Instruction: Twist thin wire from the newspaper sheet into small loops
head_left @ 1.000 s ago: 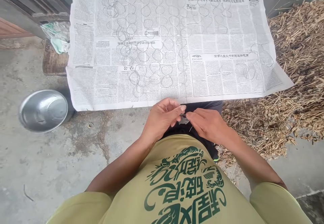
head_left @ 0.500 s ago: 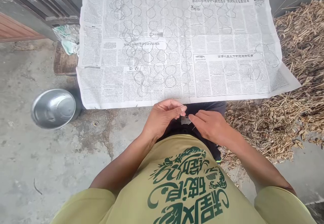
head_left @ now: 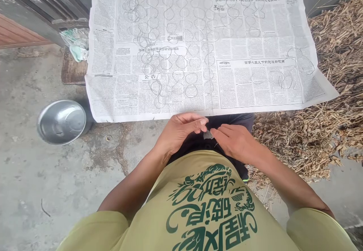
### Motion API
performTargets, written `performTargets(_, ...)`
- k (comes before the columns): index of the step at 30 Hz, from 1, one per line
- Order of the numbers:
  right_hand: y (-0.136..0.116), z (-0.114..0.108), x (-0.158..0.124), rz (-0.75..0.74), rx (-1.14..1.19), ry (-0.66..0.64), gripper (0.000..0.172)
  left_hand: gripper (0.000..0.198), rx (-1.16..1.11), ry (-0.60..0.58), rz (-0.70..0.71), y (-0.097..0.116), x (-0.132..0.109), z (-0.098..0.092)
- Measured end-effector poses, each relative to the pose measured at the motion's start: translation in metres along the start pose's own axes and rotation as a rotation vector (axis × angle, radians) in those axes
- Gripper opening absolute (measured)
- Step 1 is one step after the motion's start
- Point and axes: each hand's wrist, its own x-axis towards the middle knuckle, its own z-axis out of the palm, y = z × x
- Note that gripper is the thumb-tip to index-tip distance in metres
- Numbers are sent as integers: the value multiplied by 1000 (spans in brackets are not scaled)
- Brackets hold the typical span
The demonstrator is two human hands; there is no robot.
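My left hand (head_left: 181, 131) is closed, its thumb and fingers pinching a thin wire (head_left: 209, 131). Close on the right, my right hand (head_left: 234, 142) also pinches the wire, with a short end showing below its fingers. A narrow gap separates the fingertips of both hands. Just beyond them lies a spread newspaper (head_left: 255, 48), with many thin wire loops on it, several shaped like a figure eight (head_left: 191, 85). Part of the wire is hidden by my left fingers. A small grey patch (head_left: 208, 135) shows beneath the hands against dark trousers.
A metal basin (head_left: 61, 122) stands on the concrete floor at left. Behind it is a wooden stool (head_left: 73, 69) with a crumpled plastic bag (head_left: 76, 42) on it. Dry stalks and leaves (head_left: 297, 145) are heaped at right. A dark metal frame (head_left: 56, 1) rises at upper left.
My left hand has turned and shifted slightly, and the wire arc above its thumb shows less now. The right hand keeps its pinch nearly in place. The view has moved a little.
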Motion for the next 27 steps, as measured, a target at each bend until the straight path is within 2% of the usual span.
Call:
performTargets(5, 1, 2, 1, 6, 16, 37, 24, 41, 7, 64, 69, 4, -8, -1)
performTargets(8, 2, 2, 0, 2, 8, 38, 23, 42, 36, 93, 104, 5, -10, -2)
performTargets(16, 6, 4, -2, -10, 15, 38, 22, 26, 92, -36, -59, -5, -9, -8)
performTargets(21, 8, 8, -4, 119, 152, 13, 20, 27, 90, -71, -39, -4, -8, -5)
performTargets(27, 10, 11, -1, 228, 304, 55, 21, 30, 74, -24, -19, -10, -7, -2)
